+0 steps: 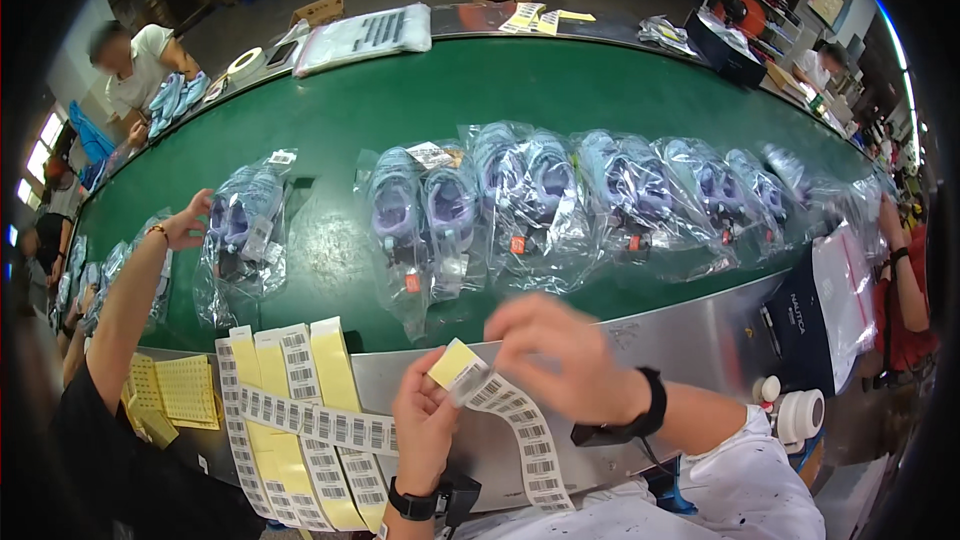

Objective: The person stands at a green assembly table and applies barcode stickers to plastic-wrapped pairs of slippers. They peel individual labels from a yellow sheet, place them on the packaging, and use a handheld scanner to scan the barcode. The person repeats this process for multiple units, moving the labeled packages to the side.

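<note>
The left hand [425,420] pinches a curling white paper strip of barcode labels [535,450] by its end; the blurred right hand [565,355] arches beyond, its hold unclear. Label peeling seems the step, calling next for a clean lift. Farther, clear-bagged light-blue shoes [451,205] line a green belt [335,265].

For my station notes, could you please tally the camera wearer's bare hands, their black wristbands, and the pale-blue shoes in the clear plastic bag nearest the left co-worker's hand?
Wearer's bare hands, left hand and right hand: 2
Black wristbands: 2
Pale-blue shoes in that bag: 2
Total: 6
</note>
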Motion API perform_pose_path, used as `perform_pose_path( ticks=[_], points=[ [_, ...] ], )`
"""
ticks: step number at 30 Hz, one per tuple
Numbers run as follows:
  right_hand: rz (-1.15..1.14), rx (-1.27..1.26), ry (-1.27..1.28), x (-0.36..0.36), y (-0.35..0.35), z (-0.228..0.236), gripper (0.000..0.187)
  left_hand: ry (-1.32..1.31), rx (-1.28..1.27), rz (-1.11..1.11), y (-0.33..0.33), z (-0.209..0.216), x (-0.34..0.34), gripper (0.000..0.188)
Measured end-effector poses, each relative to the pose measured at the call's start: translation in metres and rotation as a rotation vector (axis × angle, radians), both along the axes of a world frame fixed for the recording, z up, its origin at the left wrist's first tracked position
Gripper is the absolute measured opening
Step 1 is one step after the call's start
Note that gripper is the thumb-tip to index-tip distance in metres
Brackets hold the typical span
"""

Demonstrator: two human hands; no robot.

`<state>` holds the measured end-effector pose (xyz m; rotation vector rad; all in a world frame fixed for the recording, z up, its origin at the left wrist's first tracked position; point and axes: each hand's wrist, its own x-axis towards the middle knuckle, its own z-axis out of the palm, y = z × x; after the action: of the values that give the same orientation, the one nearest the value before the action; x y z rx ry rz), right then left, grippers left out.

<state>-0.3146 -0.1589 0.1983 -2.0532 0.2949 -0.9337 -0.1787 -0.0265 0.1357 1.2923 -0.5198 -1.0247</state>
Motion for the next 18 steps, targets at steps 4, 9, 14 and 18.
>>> perform_pose_path(
  ticks=[4, 9, 14, 18],
  points=[
    [-0.174, 0.328, -0.199, 0.068, -0.088, -0.015, 0.051, -0.072, -0.074, -0.007, -0.01, -0.026, -0.017, 0.046],
    [-0.391, -0.059, 0.095, 0.183, -0.126, -0.108, 0.078, -0.034, -0.044, -0.013, -0.015, -0.039, -0.03, 0.045],
    [-0.158, 0.102, -0.151, 0.237, -0.129, -0.096, 0.079, -0.006, 0.008, -0.059, -0.021, -0.039, -0.031, 0.046],
    [-0.29, 0.128, -0.12, 0.249, -0.173, -0.09, 0.051, 0.06, -0.012, -0.054, -0.013, -0.041, -0.028, 0.047]
  ],
)
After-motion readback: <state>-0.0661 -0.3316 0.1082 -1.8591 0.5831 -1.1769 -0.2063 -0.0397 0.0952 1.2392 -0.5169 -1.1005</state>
